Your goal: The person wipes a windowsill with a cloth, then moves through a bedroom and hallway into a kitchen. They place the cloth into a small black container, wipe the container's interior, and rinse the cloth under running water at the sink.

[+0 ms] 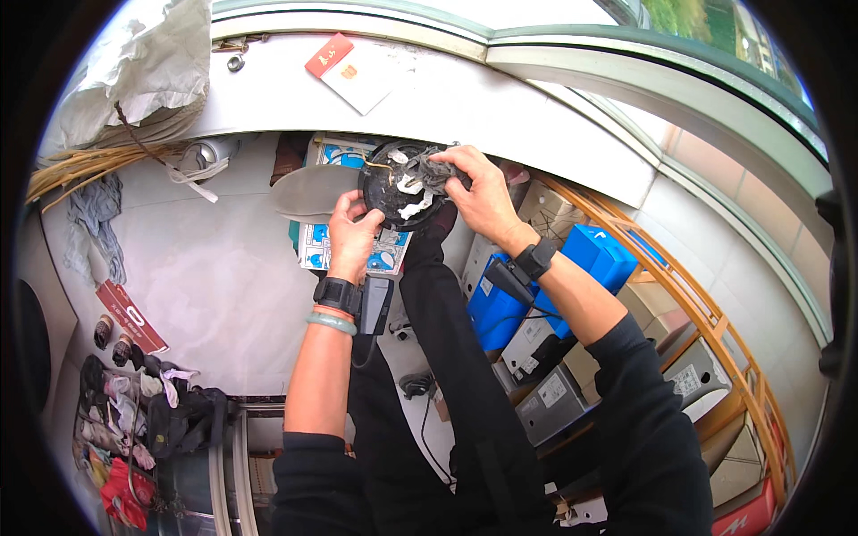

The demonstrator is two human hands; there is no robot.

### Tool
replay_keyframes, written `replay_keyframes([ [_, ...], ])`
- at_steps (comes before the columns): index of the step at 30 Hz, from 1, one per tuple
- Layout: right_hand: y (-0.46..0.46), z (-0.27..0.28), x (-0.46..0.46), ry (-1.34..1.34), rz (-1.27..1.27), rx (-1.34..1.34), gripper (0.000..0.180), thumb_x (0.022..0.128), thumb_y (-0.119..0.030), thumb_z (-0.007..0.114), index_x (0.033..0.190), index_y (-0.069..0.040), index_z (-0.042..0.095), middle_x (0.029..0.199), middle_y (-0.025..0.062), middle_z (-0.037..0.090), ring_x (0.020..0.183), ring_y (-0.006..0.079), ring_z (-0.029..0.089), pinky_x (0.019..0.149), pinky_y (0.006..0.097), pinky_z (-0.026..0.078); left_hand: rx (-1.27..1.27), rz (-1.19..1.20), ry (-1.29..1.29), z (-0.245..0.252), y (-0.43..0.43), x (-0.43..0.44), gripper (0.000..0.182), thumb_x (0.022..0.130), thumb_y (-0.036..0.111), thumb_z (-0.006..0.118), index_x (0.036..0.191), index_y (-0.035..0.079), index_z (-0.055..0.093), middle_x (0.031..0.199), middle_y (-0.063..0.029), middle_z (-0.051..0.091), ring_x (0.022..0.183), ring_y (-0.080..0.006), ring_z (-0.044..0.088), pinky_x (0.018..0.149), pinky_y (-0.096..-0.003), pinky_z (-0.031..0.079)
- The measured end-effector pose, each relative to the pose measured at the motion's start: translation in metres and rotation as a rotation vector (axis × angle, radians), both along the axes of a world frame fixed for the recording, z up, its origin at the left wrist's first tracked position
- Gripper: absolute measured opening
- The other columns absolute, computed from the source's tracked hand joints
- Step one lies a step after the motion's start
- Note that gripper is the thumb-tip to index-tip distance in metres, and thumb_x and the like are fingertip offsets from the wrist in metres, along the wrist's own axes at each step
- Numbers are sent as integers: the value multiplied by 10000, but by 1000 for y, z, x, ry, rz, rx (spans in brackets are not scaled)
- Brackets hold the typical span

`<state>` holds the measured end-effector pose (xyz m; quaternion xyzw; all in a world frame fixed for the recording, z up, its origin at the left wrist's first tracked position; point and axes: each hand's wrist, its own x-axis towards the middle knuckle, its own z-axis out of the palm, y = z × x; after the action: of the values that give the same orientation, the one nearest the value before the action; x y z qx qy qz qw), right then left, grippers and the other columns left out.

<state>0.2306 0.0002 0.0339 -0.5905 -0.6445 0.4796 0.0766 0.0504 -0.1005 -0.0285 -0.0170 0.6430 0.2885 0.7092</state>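
My left hand [354, 231] grips the near left rim of a round black dish [377, 194], thumb on top. Scraps of white material [417, 209] and a thin tan strand lie in the dish. My right hand [479, 191] pinches a crumpled dark grey rag [432, 173] over the dish's right side. Left of the dish is a flat grey oval or round disc [314, 193], partly behind my left fingers. Beneath them shows a box or board with blue-and-white cartoon print [383, 260], mostly covered.
A white sill [429, 100] runs ahead, bearing a red-and-white packet [348, 74] and a metal nut [235, 63]. To the right stands a wooden rack [720, 325] beside blue shoe boxes [596, 258]. Dry stalks [100, 171] lie left; clothes [120, 415] are piled lower left.
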Motion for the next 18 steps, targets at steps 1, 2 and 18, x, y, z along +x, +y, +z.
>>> replay_keyframes([
  [1,-2,0,2,12,-16,50,370,729,59,505,1064,-34,633,1027,118,612,983,250,600,884,308,461,23,14,-6,0,0,-1,456,766,-35,605,1200,37,483,1012,-88,595,789,-111,565,627,-227,471],
  [2,1,-2,5,10,-37,79,368,733,57,506,1066,-33,632,1033,117,610,988,244,599,886,304,459,24,18,-5,1,0,-1,456,767,-36,604,1200,38,482,1013,-88,596,793,-112,565,628,-228,472],
  [18,-7,-11,-22,79,-60,80,372,720,57,500,1054,-41,630,998,125,608,965,264,598,879,302,459,35,84,17,6,-1,-19,424,760,-28,604,1168,27,501,1020,-106,600,786,-121,578,655,-238,479],
])
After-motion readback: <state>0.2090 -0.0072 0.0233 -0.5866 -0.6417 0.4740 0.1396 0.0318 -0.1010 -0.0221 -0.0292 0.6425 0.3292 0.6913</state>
